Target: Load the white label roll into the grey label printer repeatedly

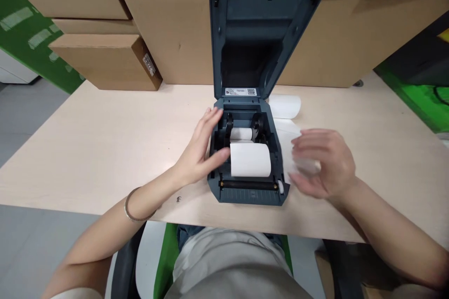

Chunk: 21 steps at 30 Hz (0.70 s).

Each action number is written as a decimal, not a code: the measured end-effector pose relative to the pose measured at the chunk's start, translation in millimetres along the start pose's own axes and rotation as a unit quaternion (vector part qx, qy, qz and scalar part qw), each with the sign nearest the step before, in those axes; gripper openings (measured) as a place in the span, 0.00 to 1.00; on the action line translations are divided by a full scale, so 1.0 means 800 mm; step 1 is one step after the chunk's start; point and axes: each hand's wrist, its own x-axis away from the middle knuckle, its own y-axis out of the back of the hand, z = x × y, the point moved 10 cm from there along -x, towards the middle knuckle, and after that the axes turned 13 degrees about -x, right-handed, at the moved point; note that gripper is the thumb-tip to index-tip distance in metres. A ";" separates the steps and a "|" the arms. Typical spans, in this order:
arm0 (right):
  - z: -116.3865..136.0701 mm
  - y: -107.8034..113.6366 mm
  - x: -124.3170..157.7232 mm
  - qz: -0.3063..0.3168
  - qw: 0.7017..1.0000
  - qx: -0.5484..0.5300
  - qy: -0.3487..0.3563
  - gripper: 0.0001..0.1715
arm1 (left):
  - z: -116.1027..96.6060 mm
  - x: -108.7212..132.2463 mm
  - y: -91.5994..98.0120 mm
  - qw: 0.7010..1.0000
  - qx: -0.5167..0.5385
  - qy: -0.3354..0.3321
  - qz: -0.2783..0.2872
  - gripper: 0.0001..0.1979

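A dark blue-grey label printer [250, 195] stands on the table with its lid [259, 32] raised. Inside it, a small white roll [241, 133] sits between two black holders, and a curled white label strip [250, 160] lies in front of it, behind the black roller. My left hand [203, 149] rests at the printer's left edge, fingers spread, its thumb tip at the strip's left side. To the right of the printer my right hand [324, 163], blurred by motion, has its fingers curved and apart over a white paper sheet [286, 142].
Behind the printer stands another white paper roll [286, 106]. Large cardboard boxes [175, 39] line the table's back edge, with a flatter box [105, 63] at the left. The pale wooden table [122, 149] ends just before my body.
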 end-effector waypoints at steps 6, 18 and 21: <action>-0.080 -0.021 0.025 0.151 0.950 0.006 -0.275 0.51 | -0.090 0.047 -0.014 0.926 -0.147 -0.346 0.041 0.29; -0.134 -0.070 0.094 0.346 0.865 -0.083 -0.353 0.66 | -0.146 0.086 -0.041 0.828 -0.319 -0.460 -0.030 0.18; -0.132 -0.042 0.060 0.306 0.873 -0.088 -0.371 0.52 | -0.144 0.088 -0.042 0.830 -0.309 -0.463 -0.039 0.19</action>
